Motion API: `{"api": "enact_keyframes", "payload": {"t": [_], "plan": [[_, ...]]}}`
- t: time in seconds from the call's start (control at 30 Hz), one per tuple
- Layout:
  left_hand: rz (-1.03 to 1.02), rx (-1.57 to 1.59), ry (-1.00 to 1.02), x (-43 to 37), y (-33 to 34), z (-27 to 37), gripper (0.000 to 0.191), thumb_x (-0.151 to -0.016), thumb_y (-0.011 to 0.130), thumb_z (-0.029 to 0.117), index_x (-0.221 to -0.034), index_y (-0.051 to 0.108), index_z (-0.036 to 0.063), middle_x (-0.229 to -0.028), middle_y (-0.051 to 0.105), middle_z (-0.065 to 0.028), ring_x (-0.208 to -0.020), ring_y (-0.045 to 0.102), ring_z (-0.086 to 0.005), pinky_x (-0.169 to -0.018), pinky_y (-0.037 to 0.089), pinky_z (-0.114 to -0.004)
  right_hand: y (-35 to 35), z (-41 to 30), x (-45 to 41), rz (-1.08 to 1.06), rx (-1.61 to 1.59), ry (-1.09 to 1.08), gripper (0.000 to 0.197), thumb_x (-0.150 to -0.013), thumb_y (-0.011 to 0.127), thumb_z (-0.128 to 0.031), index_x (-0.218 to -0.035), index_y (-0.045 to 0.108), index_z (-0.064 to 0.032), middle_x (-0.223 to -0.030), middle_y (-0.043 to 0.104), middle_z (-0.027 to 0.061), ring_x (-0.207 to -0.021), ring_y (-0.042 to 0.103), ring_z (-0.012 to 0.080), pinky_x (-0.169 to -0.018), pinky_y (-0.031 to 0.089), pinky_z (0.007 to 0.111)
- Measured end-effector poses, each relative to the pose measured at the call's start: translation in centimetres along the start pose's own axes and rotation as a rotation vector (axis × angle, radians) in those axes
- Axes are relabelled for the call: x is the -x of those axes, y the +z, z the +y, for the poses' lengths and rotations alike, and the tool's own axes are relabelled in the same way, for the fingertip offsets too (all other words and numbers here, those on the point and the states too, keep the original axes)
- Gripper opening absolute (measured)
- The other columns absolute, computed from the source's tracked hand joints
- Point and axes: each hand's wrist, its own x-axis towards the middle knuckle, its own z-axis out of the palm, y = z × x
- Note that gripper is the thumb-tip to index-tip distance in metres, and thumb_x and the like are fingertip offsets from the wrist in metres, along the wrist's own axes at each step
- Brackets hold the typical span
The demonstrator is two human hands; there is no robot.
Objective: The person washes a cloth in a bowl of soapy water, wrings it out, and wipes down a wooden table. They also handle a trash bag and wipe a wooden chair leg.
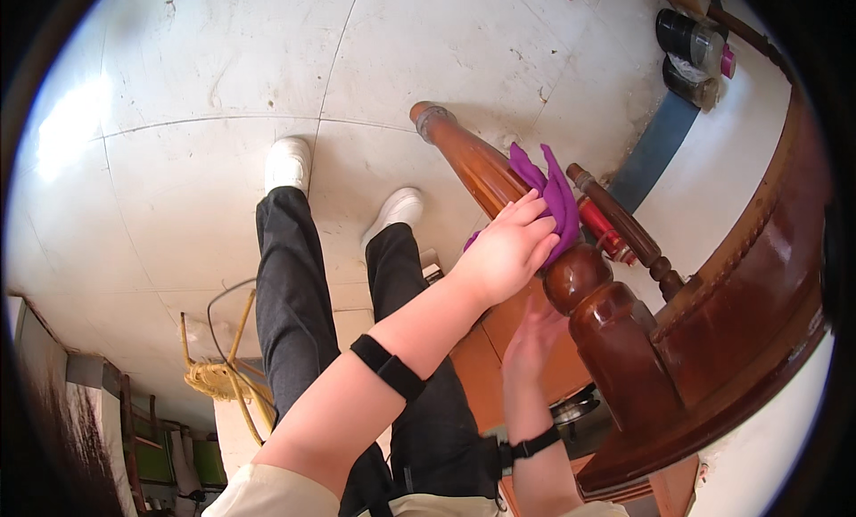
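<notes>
My left hand (511,246) reaches across and presses a purple cloth (560,199) around a turned, varnished wooden table leg (478,159). Its fingers lie over the cloth, just above the rounded ball section (578,276) of the leg. Loose corners of the cloth stick out past the fingertips. Lower down, my right hand (535,326) is at the near side of the same leg, below my left hand in the view. Its fingers are partly hidden behind the wood and blurred, so I cannot tell whether they grip. The leg joins a dark, glossy wooden table apron (735,316).
A thinner turned leg (618,213) and a red cylindrical object (602,226) are behind the main leg. Dark bottles (692,46) stand at upper right. A yellow-framed stool (217,380) is at lower left. My white shoes (289,164) rest on the tiled floor (200,203).
</notes>
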Motion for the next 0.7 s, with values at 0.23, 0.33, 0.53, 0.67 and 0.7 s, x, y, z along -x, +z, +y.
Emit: {"api": "enact_keyframes", "payload": {"t": [0.23, 0.33, 0.53, 0.67, 0.7], "plan": [[-0.125, -0.097, 0.11, -2.8, -0.5, -0.7, 0.017, -0.087, 0.059, 0.019, -0.097, 0.064, 0.0069, -0.113, 0.059, -0.0104, -0.115, 0.053, -0.0307, -0.104, 0.03, -0.059, 3.2, 0.8, -4.0, 0.033, -0.07, -0.303, 0.09, -0.076, 0.077, -0.041, -0.143, 0.027, -0.0075, -0.147, 0.032, 0.0083, -0.135, 0.033, 0.0278, -0.112, 0.026, 0.046], [-0.208, -0.319, -0.076, -6.7, -1.4, -1.9, 0.019, -0.086, 0.052, 0.022, -0.079, 0.067, 0.0115, -0.081, 0.066, -0.0099, -0.086, 0.063, -0.0293, -0.105, 0.034, -0.053, 2.8, 0.4, -3.6, -0.022, -0.116, -0.3, 0.087, -0.078, 0.076, -0.039, -0.143, 0.027, -0.0082, -0.147, 0.033, 0.0066, -0.134, 0.034, 0.0263, -0.112, 0.026, 0.046], [-0.127, -0.361, -0.168, -7.3, -1.2, -6.4, 0.028, -0.088, 0.048, 0.028, -0.086, 0.065, 0.0061, -0.095, 0.064, -0.0145, -0.094, 0.058, -0.034, -0.105, 0.034, -0.042, 6.2, 0.7, -3.9, 0.293, -0.226, -0.117, 0.051, -0.089, 0.064, -0.015, -0.135, 0.043, -0.0066, -0.136, 0.047, 0.0074, -0.122, 0.045, 0.0197, -0.102, 0.038, 0.036], [0.117, -0.209, -0.183, -6.7, -1.5, -10.2, 0.03, -0.09, 0.048, 0.029, -0.094, 0.068, 0.0079, -0.107, 0.065, -0.01, -0.103, 0.057, -0.029, -0.104, 0.034, -0.045, 7.8, 0.3, -4.0, 0.214, -0.287, -0.037, 0.049, -0.093, 0.059, -0.026, -0.133, 0.044, -0.0037, -0.136, 0.046, 0.0077, -0.124, 0.042, 0.0182, -0.106, 0.031, 0.036], [0.187, -0.199, -0.235, -6.8, -2.1, -11.4, 0.03, -0.09, 0.048, 0.029, -0.097, 0.068, 0.0076, -0.11, 0.064, -0.0093, -0.106, 0.056, -0.0285, -0.105, 0.034, -0.045, 8.7, 0.3, -3.6, 0.282, -0.262, -0.017, 0.053, -0.093, 0.058, -0.031, -0.135, 0.041, -0.0034, -0.137, 0.045, 0.0077, -0.126, 0.04, 0.0184, -0.108, 0.028, 0.036]]}}
